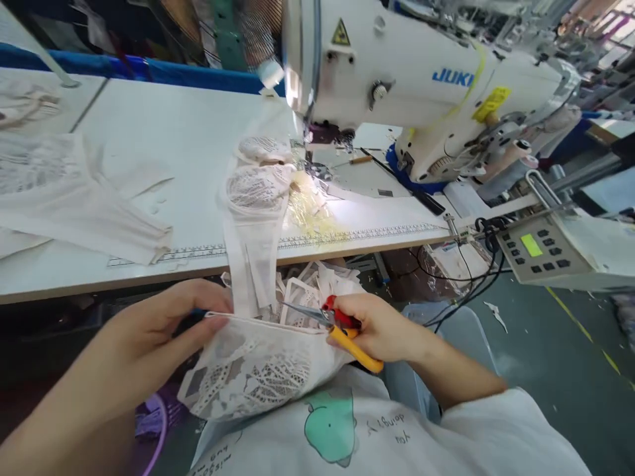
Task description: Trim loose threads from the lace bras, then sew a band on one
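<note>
A white lace bra piece lies across my lap, its straight upper edge stretched between my two hands. My left hand pinches that edge at its left end between thumb and fingers. In my right hand are scissors with red and orange-yellow handles. Their blades point left, just above the fabric edge, and the fingers also meet the fabric's right end. Another lace bra piece lies on the sewing table, its white band hanging over the front edge behind the held piece.
A JUKI sewing machine stands on the white table, with a ruler strip along the front. More lace pieces lie at left. A control panel sticks out at right. Below are a clear bin and a purple basket.
</note>
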Motion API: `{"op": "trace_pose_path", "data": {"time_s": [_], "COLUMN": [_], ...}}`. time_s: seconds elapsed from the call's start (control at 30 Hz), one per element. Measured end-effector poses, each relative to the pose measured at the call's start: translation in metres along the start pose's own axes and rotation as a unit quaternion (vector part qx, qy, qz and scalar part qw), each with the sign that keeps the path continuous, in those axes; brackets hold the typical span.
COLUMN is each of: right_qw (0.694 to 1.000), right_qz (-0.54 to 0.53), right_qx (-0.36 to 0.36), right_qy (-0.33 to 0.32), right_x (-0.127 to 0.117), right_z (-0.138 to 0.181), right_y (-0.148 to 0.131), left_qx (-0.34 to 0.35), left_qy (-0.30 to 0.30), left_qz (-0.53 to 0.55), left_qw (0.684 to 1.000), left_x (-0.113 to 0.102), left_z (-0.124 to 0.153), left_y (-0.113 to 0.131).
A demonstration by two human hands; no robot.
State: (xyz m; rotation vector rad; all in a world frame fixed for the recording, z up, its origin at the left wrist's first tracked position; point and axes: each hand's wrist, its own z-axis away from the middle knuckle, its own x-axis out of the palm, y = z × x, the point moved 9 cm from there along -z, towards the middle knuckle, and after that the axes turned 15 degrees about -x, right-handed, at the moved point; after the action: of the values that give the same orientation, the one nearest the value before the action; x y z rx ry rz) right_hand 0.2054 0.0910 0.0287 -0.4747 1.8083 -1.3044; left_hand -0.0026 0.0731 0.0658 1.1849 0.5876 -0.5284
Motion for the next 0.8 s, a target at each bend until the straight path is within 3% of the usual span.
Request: {"op": "trace_pose_path", "data": {"time_s": [0.1, 0.2, 0.3, 0.43, 0.53, 0.7, 0.8], "right_qw": [1.0, 0.998, 0.998, 0.989, 0.983, 0.972, 0.967], "right_qz": [0.01, 0.043, 0.046, -0.005, -0.057, -0.163, -0.18], "right_qx": [0.014, 0.016, 0.005, -0.067, -0.098, -0.085, -0.087], "right_qy": [-0.023, -0.035, 0.03, 0.128, 0.146, 0.144, 0.158], "right_x": [0.002, -0.005, -0.022, -0.035, -0.033, -0.026, -0.026], "right_z": [0.004, 0.002, -0.007, -0.025, -0.041, -0.061, -0.066], "right_y": [0.004, 0.001, -0.01, -0.029, -0.034, -0.035, -0.036], "left_qx": [-0.009, 0.006, 0.075, 0.16, 0.174, 0.145, 0.072], "left_qy": [-0.025, 0.055, 0.103, 0.116, 0.102, 0.076, -0.016], "left_qz": [0.062, 0.099, 0.12, 0.102, 0.107, 0.151, 0.166], "left_qw": [0.998, 0.993, 0.984, 0.975, 0.974, 0.975, 0.983], "left_x": [0.015, 0.016, 0.02, 0.032, 0.04, 0.042, 0.055], "left_z": [0.002, 0.005, 0.01, 0.015, 0.013, 0.006, -0.004], "left_y": [0.015, 0.03, 0.05, 0.07, 0.073, 0.063, 0.054]}}
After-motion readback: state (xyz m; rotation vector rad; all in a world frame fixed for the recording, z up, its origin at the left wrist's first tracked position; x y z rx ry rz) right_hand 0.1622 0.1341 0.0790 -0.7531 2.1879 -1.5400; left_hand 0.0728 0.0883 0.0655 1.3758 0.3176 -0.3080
